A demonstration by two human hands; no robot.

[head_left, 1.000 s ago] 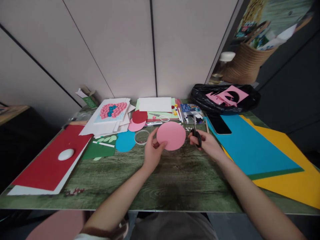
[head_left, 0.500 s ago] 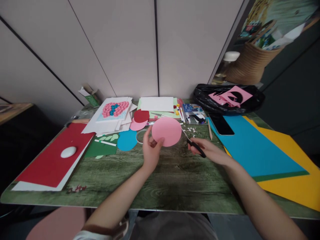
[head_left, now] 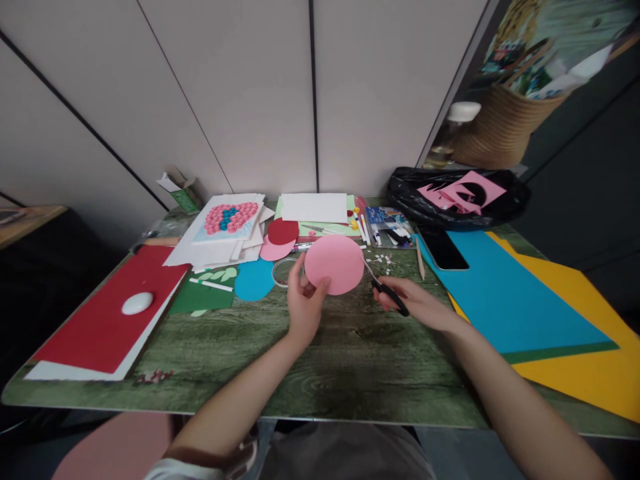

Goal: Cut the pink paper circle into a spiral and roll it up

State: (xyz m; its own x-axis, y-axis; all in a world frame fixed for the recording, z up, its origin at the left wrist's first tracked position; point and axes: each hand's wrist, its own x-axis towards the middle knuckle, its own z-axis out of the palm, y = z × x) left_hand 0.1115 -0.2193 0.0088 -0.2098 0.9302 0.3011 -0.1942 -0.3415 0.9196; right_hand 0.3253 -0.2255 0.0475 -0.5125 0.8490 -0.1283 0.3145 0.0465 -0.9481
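The left hand (head_left: 304, 307) pinches a round pink paper (head_left: 336, 262) near its edge, and the right hand (head_left: 413, 297) grips black scissors (head_left: 393, 299) just beside the paper

Dim light leaves the table (head_left: 200, 350) muted, with a soft shadow between the left hand (head_left: 304, 310) and the right hand (head_left: 419, 298). Beyond the latter, faint glints mark the black bag (head_left: 406, 200); farther right, the dark panel (head_left: 587, 180) sinks nearly to black. Wide-angle distortion splays the wall panels (head_left: 245, 93) ahead. Paper scraps (head_left: 381, 261) past the right hand look soft, perhaps blurred.
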